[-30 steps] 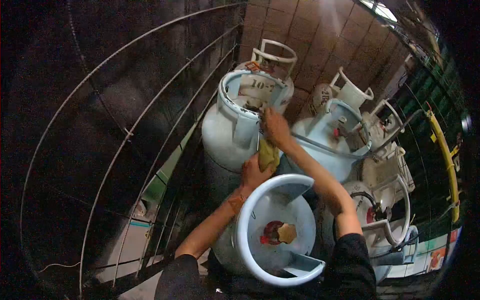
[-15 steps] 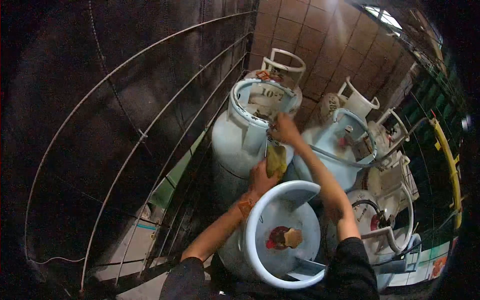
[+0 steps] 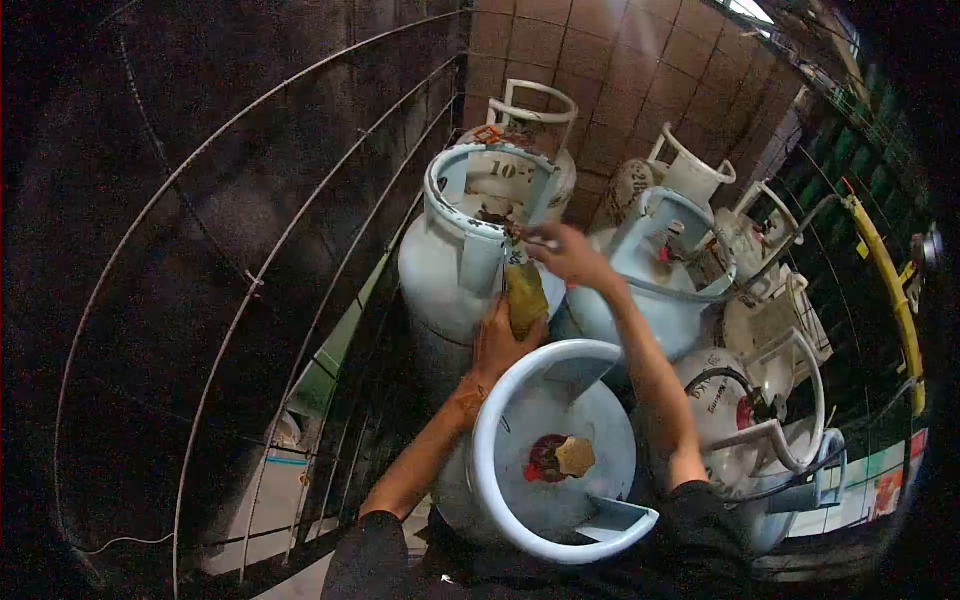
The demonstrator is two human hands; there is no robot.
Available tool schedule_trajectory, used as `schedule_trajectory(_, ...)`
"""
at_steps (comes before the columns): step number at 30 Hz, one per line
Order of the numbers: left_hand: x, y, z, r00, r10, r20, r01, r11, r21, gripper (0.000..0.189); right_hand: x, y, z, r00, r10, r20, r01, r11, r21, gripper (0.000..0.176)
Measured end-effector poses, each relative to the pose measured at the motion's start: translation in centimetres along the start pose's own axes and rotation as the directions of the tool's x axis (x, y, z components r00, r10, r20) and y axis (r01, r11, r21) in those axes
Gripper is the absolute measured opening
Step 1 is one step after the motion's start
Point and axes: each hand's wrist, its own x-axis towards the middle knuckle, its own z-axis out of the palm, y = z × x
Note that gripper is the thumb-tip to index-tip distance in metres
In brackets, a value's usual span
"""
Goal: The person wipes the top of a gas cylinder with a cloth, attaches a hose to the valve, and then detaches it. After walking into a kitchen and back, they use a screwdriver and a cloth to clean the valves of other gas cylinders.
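Note:
My left hand (image 3: 498,345) grips the lower end of a yellow-brown cloth (image 3: 523,297) in the gap between two pale blue gas cylinders. My right hand (image 3: 567,254) pinches the cloth's top end by the collar of the farther cylinder (image 3: 470,245), which is marked with numbers. The nearest cylinder (image 3: 548,455) stands right below me, its red valve topped by a brown cap (image 3: 574,456). Both forearms reach out over this near cylinder's ring.
Several more cylinders (image 3: 690,270) crowd the right side, some with hoses. A curved wire frame (image 3: 250,285) and a dark wall fill the left. A brown tiled wall (image 3: 620,80) stands behind. A yellow pipe (image 3: 890,290) runs along the far right.
My right hand has lifted slightly and pulled the cloth's top end up, so the cloth hangs longer and straighter between both hands. The view has shifted a little.

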Motion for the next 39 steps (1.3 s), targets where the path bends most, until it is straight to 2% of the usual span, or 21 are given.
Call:
schedule_trajectory(1,-0.1,0.7,-0.1,1.0,0.0,0.012,0.0,1.0,-0.002,0.05,-0.2,3.1,-0.7,0.987,-0.1,0.123,0.084,0.988,0.131,0.035)
schedule_trajectory(3,-0.5,2.1,-0.7,0.994,0.113,-0.008,-0.112,0.991,0.077,0.053,-3.4,-0.1,-1.8,0.945,-0.035,0.325,-0.087,0.931,0.353,0.025)
schedule_trajectory(4,-0.3,3.5,-1.5,0.984,0.027,0.176,-0.034,0.999,0.036,0.055,-3.9,0.4,-1.5,0.947,-0.032,0.319,-0.09,0.928,0.362,0.025)
schedule_trajectory(7,-0.1,2.3,-1.2,0.989,0.053,0.142,-0.046,0.998,-0.048,0.045,-4.2,1.9,-1.4,0.961,-0.047,0.272,-0.028,0.964,0.266,0.021)
schedule_trajectory(8,-0.3,2.1,-0.9,0.981,0.188,-0.054,-0.184,0.981,0.067,0.032,-4.2,2.2,-1.5,0.969,-0.101,0.225,0.045,0.97,0.238,0.021)
schedule_trajectory(14,1.9,3.5,-3.0,0.952,0.167,-0.255,-0.128,0.978,0.163,0.015,-0.3,0.6,-4.5,0.984,-0.124,-0.131,0.092,0.97,-0.225,0.018)
schedule_trajectory(16,3.3,3.6,-3.5,0.945,0.151,-0.291,-0.113,0.983,0.143,0.017,3.2,1.5,-2.8,0.808,-0.281,-0.518,0.128,0.942,-0.311,0.022)
schedule_trajectory(17,3.1,3.2,-3.4,0.943,0.147,-0.298,-0.109,0.984,0.14,0.017,3.9,2.9,-1.6,0.811,-0.284,-0.511,0.131,0.94,-0.314,0.022)
schedule_trajectory(19,3.1,1.7,-4.1,0.898,0.16,-0.411,-0.102,0.982,0.159,0.013,6.7,5.6,1.3,0.908,-0.06,-0.415,-0.13,0.901,-0.415,0.031)
schedule_trajectory(20,2.3,1.2,-5.1,0.88,0.219,-0.422,-0.149,0.97,0.193,0.014,8.3,7.2,1.9,0.906,-0.087,-0.415,-0.104,0.903,-0.416,0.031)
schedule_trajectory(21,0.9,1.0,-6.0,0.888,0.183,-0.422,-0.09,0.969,0.231,0.013,9.5,9.2,1.7,0.995,-0.01,-0.096,-0.031,0.909,-0.416,0.046)
schedule_trajectory(22,-0.6,0.3,-6.6,0.9,0.114,-0.42,-0.042,0.983,0.178,0.011,10.2,10.3,1.6,0.968,0.076,0.24,0.026,0.917,-0.398,0.062)
schedule_trajectory(23,-2.7,-0.9,-6.9,0.9,0.111,-0.422,-0.039,0.983,0.177,0.011,9.8,7.2,0.8,0.965,0.076,0.249,0.032,0.916,-0.4,0.062)
schedule_trajectory(25,-6.0,-2.7,-7.6,0.905,0.082,-0.418,-0.008,0.985,0.175,0.011,8.4,-2.6,-1.7,0.677,0.525,0.516,-0.379,0.85,-0.367,0.063)
schedule_trajectory(26,-7.0,-2.8,-7.9,0.91,-0.041,-0.414,0.107,0.985,0.136,0.012,10.2,-0.5,-1.6,0.574,0.479,0.664,-0.442,0.864,-0.242,0.065)
schedule_trajectory(27,-8.0,-3.0,-8.1,0.9,-0.17,-0.401,0.225,0.97,0.094,0.013,11.7,3.9,-1.1,0.592,0.434,0.679,-0.417,0.886,-0.202,0.062)
schedule_trajectory(30,-9.4,-4.9,-7.9,0.885,-0.177,-0.431,0.218,0.975,0.046,0.014,19.3,32.7,-0.3,0.869,-0.025,0.495,-0.009,0.998,0.066,0.055)
schedule_trajectory(33,-10.2,-5.2,-8.7,0.864,-0.24,-0.442,0.287,0.957,0.042,0.014,13.0,9.3,2.9,0.932,0.123,0.34,0.128,0.768,-0.627,0.045)
schedule_trajectory(34,-10.1,-5.2,-8.8,0.856,-0.247,-0.455,0.288,0.957,0.023,0.014,8.2,4.2,4.8,0.994,0.03,-0.104,-0.1,0.621,-0.777,0.026)
schedule_trajectory(37,-10.7,-4.9,-8.1,0.843,-0.232,-0.486,0.28,0.96,0.027,0.013,7.7,6.6,7.1,0.914,-0.27,-0.302,-0.117,0.537,-0.835,0.029)
schedule_trajectory(39,-10.6,-4.7,-8.7,0.846,-0.168,-0.506,0.243,0.966,0.086,0.013,7.8,6.8,6.2,0.906,-0.313,-0.284,-0.1,0.494,-0.864,0.035)
